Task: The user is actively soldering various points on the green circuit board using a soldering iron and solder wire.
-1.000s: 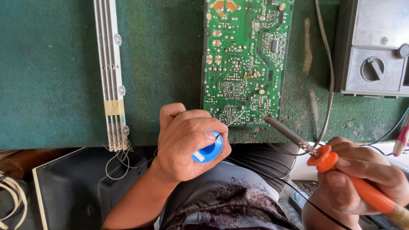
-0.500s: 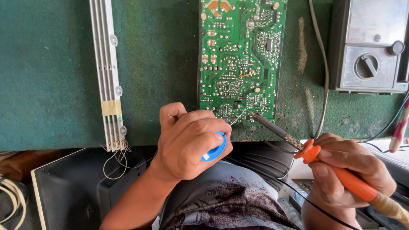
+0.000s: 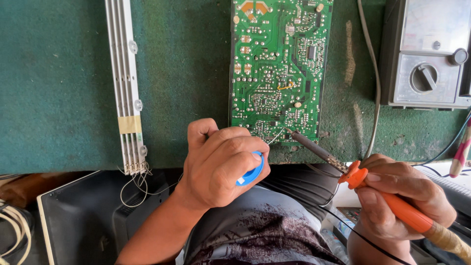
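Left hand point(image 3: 223, 164), centre of frame, is curled closed around a blue solder spool point(image 3: 251, 171); only the spool's blue rim shows between the fingers. A thin solder wire point(image 3: 275, 137) runs from the hand up to the lower edge of the green circuit board point(image 3: 279, 68), which lies solder side up on the green mat point(image 3: 64, 83) at upper centre.

Right hand point(image 3: 400, 198), lower right, is closed fully around the orange-handled soldering iron point(image 3: 353, 167). The iron's tip meets the board's lower edge just beside the end of the wire.

Surroundings: grey analog meter point(image 3: 427, 54) with dial knob, upper right; grey cable point(image 3: 374, 78) between board and meter; white light strips point(image 3: 126, 88), taped together, upper left; dark casing point(image 3: 78, 221), lower left.
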